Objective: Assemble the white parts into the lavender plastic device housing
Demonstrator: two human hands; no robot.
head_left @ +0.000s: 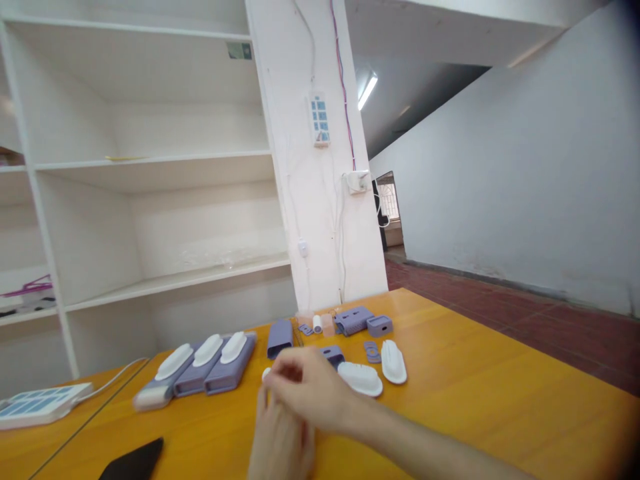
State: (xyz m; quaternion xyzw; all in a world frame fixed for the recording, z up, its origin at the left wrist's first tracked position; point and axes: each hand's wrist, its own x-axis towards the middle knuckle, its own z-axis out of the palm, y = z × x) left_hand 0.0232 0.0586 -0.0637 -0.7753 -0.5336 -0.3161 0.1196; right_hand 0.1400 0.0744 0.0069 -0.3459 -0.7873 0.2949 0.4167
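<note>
My right hand (313, 390) crosses over my left hand (281, 433) above the near middle of the table. Thumb and fingers of the right hand are pressed together at the left hand's fingertips. The left fingers are curled and partly covered, and whatever is between the hands is hidden. A small white round piece (267, 375) shows at the fingertips; whether it is held or lies behind them I cannot tell. Just beyond the right hand are a purple block-shaped part (332, 355) and a white oval shell (361, 379). Another white oval shell (394, 363) lies farther right.
Three purple boxes (227, 373) with white oval pieces on top stand at left. Behind the hands are a purple case (281, 337), a ribbed purple holder (354, 321) and a small purple block (380, 325). A black flat object (134, 460) and a white power strip (45, 405) lie left.
</note>
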